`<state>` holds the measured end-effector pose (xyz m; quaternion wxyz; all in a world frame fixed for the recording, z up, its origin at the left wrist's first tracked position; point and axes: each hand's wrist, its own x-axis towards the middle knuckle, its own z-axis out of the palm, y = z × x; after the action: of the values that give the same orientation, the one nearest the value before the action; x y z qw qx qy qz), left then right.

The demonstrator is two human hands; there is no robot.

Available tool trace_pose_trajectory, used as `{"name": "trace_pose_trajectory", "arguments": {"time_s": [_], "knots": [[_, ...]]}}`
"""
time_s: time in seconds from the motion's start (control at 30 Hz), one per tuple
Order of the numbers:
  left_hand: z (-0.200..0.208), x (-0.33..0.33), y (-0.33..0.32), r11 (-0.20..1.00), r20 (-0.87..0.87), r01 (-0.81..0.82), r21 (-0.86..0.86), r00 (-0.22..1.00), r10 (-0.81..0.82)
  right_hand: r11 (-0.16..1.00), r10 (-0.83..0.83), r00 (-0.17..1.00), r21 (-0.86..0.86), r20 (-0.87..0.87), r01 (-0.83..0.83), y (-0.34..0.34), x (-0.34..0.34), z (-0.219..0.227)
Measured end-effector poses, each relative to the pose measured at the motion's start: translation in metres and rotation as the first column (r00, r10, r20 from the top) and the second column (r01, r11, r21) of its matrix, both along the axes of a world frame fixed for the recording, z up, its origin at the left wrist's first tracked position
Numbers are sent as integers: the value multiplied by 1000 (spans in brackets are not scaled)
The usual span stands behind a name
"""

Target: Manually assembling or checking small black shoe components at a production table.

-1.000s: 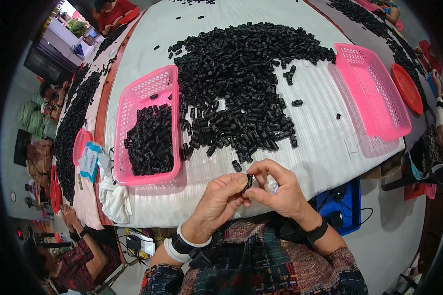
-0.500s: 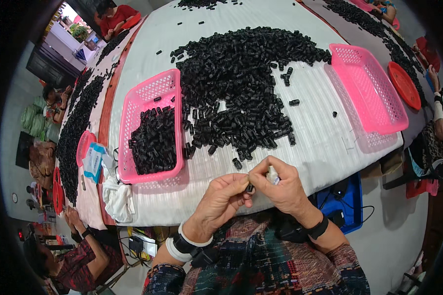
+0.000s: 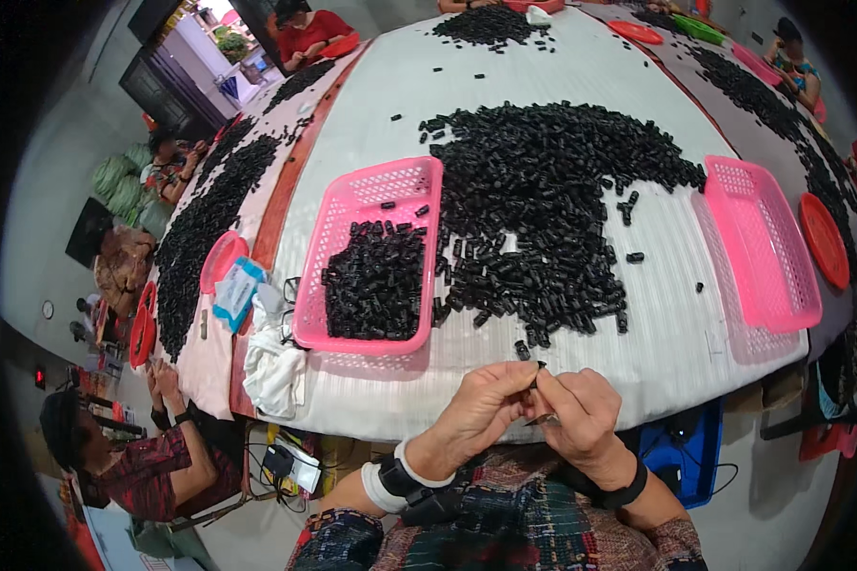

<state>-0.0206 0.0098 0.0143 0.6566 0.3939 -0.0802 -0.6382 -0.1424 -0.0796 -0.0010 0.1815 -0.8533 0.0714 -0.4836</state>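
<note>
Over the near edge of the table, my left hand (image 3: 486, 404) and my right hand (image 3: 583, 411) meet with fingertips pinched together. Between them sits a small black piece (image 3: 542, 364), mostly covered by the fingers; only its dark end shows. The inside of my right hand is turned out of sight. Just beyond my fingers lies a large pile of short black cylindrical plastic parts (image 3: 533, 219). Left of that pile stands a pink perforated basket (image 3: 319, 276), partly filled with the same parts.
At the right stands a second pink basket (image 3: 771, 257), beside an orange-red tray (image 3: 824, 240). A white cloth (image 3: 274, 376) and a blue-and-white packet (image 3: 240, 290) lie left of the filled basket. Below the table edge is a blue crate (image 3: 705, 457). Other people sit around the tables.
The view has tilted up and turned left, so the scene sits lower and further right. A whitish thing seen in my right hand before is now hidden. My hands stay pinched together.
</note>
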Motion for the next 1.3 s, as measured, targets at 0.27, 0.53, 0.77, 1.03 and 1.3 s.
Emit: {"name": "trace_pose_trajectory", "arguments": {"time_s": [0.27,0.53,0.77,1.03,1.3], "knots": [[3,2,8,998,24,58,-20,998,-58,996,66,998,-54,-8,-66,2,-2,5],[23,59,28,928,261,-359,102,910,323,990,125,982,82,-139,-114,-11,-19,-4],[33,154,49,784,236,-621,-4,761,604,990,30,957,142,-290,12,-16,-23,-11],[46,96,38,926,256,-370,-74,890,377,983,-66,877,120,-475,139,-12,3,-6],[11,54,42,990,85,-90,110,993,81,974,-124,793,79,-597,212,-12,27,-14]]}}
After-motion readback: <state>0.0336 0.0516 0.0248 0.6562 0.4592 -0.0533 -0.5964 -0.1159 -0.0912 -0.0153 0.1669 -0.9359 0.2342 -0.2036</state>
